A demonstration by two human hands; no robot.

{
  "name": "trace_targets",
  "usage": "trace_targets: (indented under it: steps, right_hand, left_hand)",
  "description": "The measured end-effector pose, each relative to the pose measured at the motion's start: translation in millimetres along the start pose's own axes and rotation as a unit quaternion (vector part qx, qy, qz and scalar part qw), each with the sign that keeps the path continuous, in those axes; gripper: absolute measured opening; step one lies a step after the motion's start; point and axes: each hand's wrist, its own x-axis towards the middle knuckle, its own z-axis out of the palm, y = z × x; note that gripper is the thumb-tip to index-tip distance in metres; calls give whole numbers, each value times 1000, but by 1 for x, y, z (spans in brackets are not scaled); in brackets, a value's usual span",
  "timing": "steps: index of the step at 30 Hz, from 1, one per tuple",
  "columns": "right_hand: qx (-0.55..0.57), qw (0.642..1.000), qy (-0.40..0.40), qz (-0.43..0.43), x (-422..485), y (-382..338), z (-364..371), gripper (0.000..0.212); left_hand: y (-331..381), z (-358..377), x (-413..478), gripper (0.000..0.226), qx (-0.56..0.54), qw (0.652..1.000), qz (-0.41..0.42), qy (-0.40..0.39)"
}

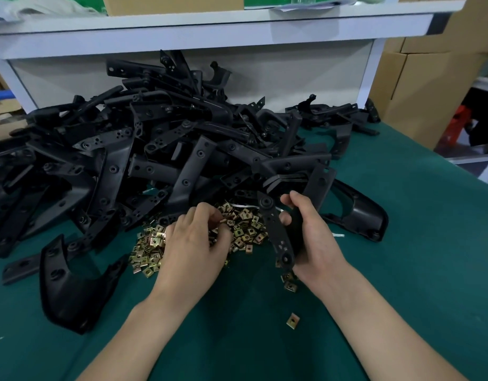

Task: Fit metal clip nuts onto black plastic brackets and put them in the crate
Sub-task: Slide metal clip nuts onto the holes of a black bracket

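At the far left a curved black plastic bracket (69,287) lies by itself on the green desk (402,270); behind it a tall heap of black plastic brackets (160,149) is piled up against the white shelf unit (209,26) at the back; my left grip (193,243) rests palm-down on the pile of brass-coloured square metal clip nuts (245,226), fingers curled into them, and I cannot tell whether a nut is pinched between the fingertips; that pile sits at the foot of the heap, between my two grips; just right of it stands the long black plastic bracket with a flat holed strip (275,229), tilted on end, its lower tip just above a few stray nuts; my right grip (311,237) holds this bracket, fingers and thumb wrapped round its thicker part; a single loose clip nut (293,320) lies nearer to me, well apart from the pile; further right another curved black bracket (366,215) lies on the desk; brown cardboard boxes (418,92) stand beyond the desk's right edge.
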Motion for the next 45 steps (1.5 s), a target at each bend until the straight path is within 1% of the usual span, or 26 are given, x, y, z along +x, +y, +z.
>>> trace_targets:
  steps: [4, 6, 7, 9, 13, 15, 16, 19, 21, 25, 28, 30, 31, 36, 38, 41, 45]
  right_hand:
    - [0, 1000, 6, 0, 1, -1, 0, 27]
    - [2, 1000, 10, 3, 1, -1, 0, 28]
    - [3, 1000, 12, 5, 0, -1, 0, 26]
    - [2, 1000, 17, 7, 0, -2, 1, 23]
    - [-14, 1000, 20, 8, -1, -3, 2, 22]
    - [-18, 1000, 18, 10, -1, -3, 2, 22]
    - [-19, 1000, 16, 10, -1, -4, 2, 22]
    - [-19, 1000, 16, 7, -1, -3, 1, 23]
    - [-20, 1000, 12, 6, -1, -3, 1, 22]
    - [-19, 1000, 3, 3, -1, -2, 0, 22]
    - [-15, 1000, -1, -1, 0, -1, 0, 22]
    - [-14, 1000, -2, -4, 0, -1, 0, 22]
    - [-13, 1000, -2, -5, 1, -1, 0, 22]
    - [-18, 1000, 0, -2, 0, -2, 0, 22]
    - [-22, 1000, 7, -3, -1, -3, 0, 22]
    - [-21, 1000, 7, -5, -3, -2, 2, 21]
    - [-20, 1000, 5, -7, -2, -2, 2, 22]
  left_hand:
    - [4, -3, 0, 7, -92, 995, -30, 16]
    - [10, -7, 1, 6, -199, 978, -64, 18]
    - [13, -10, 2, 7, -263, 961, -85, 4]
    - [21, -12, 2, 10, -378, 915, -126, -55]
    - [29, -10, -2, 15, -561, 790, -189, -161]
    - [31, -9, -3, 6, -613, 740, -199, -194]
    - [32, -9, -4, 4, -629, 721, -206, -206]
    - [32, -7, -4, 6, -655, 684, -229, -227]
    - [31, -5, -4, 9, -659, 674, -237, -235]
    - [30, -3, -5, 18, -668, 666, -238, -233]
    - [29, -3, -5, 25, -666, 672, -229, -230]
    - [28, -3, -4, 22, -667, 673, -232, -221]
    - [28, -3, -3, 20, -672, 667, -236, -219]
    - [28, -4, -2, 22, -697, 623, -275, -224]
    - [29, -3, -2, 26, -699, 614, -295, -219]
    - [30, -2, -1, 25, -699, 613, -302, -213]
    - [30, -2, -1, 12, -693, 623, -292, -216]
